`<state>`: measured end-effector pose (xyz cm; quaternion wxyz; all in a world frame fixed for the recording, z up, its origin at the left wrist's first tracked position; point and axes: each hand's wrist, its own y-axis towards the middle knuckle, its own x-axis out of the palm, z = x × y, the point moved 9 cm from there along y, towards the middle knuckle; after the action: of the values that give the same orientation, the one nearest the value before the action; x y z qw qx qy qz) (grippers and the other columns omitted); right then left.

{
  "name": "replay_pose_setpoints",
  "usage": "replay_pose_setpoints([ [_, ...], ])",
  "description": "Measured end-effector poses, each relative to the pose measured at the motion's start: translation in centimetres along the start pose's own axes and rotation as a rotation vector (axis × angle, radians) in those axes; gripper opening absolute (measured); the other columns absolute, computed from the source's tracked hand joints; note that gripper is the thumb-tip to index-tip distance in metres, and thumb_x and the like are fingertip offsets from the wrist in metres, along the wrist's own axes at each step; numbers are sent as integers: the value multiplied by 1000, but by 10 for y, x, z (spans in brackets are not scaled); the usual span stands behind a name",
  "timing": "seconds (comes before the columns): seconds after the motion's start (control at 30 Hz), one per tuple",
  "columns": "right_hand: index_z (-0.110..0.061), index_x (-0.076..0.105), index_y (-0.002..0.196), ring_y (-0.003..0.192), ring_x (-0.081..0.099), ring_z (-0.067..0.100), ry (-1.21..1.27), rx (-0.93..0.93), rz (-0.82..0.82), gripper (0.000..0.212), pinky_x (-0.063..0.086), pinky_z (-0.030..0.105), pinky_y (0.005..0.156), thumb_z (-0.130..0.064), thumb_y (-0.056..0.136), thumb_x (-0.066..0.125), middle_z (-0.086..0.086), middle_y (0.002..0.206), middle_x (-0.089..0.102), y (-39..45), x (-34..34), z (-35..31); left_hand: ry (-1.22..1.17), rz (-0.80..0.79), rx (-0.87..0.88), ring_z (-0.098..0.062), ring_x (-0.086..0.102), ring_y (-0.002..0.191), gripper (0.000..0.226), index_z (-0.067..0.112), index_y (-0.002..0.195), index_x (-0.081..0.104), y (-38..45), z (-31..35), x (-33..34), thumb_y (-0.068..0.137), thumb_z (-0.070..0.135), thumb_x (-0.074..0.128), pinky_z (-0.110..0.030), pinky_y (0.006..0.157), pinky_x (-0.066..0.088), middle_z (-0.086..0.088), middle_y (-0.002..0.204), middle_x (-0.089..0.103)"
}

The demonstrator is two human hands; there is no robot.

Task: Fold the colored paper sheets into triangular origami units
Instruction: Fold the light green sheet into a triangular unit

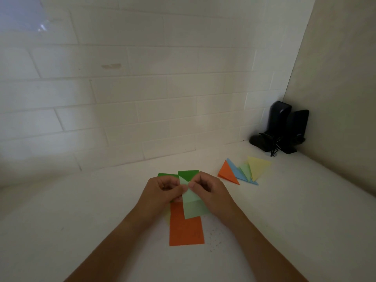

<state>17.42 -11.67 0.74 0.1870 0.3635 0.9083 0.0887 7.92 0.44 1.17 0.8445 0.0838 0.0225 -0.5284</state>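
Four folded triangles [243,170] lie right of both hands' light-green sheet [193,206].

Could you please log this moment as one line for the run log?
both hands pinching light green sheet | orange sheet beneath | folded triangles set aside

A white worktop [284,210] meets a wall of pale, brick-pattern tiles [142,94], with a plain beige side wall [341,98] closing the corner at right. In that corner stand 2 black speakers [284,125], upright and touching side by side, a tangle of black cable [273,148] bunched at their bases. A scatter of dark specks [215,239] dots the worktop nearer the camera, and a brownish smudge [111,66] marks 1 of the tiles.
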Motion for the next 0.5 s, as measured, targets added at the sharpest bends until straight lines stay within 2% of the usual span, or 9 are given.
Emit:
replay_pose_setpoints([
  [0.07, -18, 64, 85, 72, 50, 11, -16, -13, -8, 16, 40, 30, 67, -22, 100, 64, -6, 75, 58, 0, 1, -1, 8, -13, -6, -15, 66, 68, 19, 18, 74, 77, 1, -2, 2, 93, 12, 75, -25, 70, 55, -6, 72, 72],
  [0.17, -16, 65, 86, 72, 50, 11, -29, -18, -26, 16, 39, 29, 66, -23, 101, 63, -3, 75, 58, -1, 2, -2, 29, -6, 8, -13, 68, 69, 16, 12, 82, 78, 1, -1, 3, 95, 16, 72, -24, 70, 56, -4, 74, 74],
  [0.23, -17, 65, 86, 73, 51, 11, -34, -11, -31, 17, 39, 30, 66, -24, 101, 64, 2, 77, 60, -1, 3, -1, 34, 23, 32, -13, 68, 68, 18, 10, 79, 77, 0, 1, 1, 95, 15, 71, -26, 69, 56, -4, 73, 73],
  [0.4, -20, 65, 83, 74, 53, 12, -2, 24, -20, 19, 41, 33, 67, -29, 100, 65, 0, 77, 60, 1, 4, 1, 49, 87, 80, -19, 64, 71, 19, 2, 80, 70, 2, 4, -8, 95, 14, 71, -33, 69, 53, -21, 80, 68],
  [0.5, -21, 65, 84, 73, 52, 12, 0, 33, -19, 19, 40, 33, 67, -30, 101, 64, -5, 76, 59, 1, 3, 3, 31, 117, 94, -20, 63, 72, 20, -1, 82, 68, 2, 4, -12, 95, 13, 71, -34, 70, 51, -24, 83, 67],
])
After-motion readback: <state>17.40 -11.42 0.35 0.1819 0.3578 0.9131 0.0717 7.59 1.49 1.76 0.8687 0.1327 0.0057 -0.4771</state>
